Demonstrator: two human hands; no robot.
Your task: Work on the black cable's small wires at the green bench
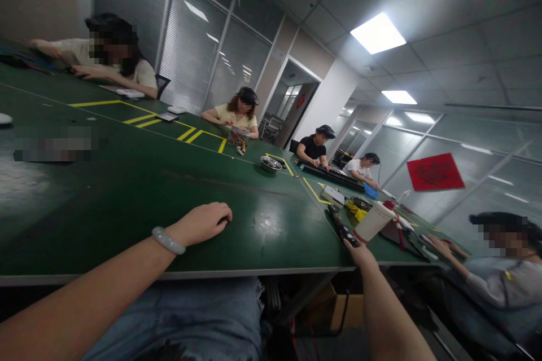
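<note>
My left hand (208,222), with a pale bangle at its wrist, rests on the green table (262,237). Its fingers are curled inward, and whatever they may hold is hidden. On the right, my right hand (359,249) grips the near end of a dark elongated tool (341,225), which lies slanted on the table. Just beside that tool stands a tall white cup (373,221) with a red top and a straw, tilted in the view.
A metal bowl (271,164) sits farther back. Near the right hand are a white box (332,196) and a yellow item with dark cables (358,208). Several people work around the table, one close at the right. A cardboard box (348,310) stands under the table.
</note>
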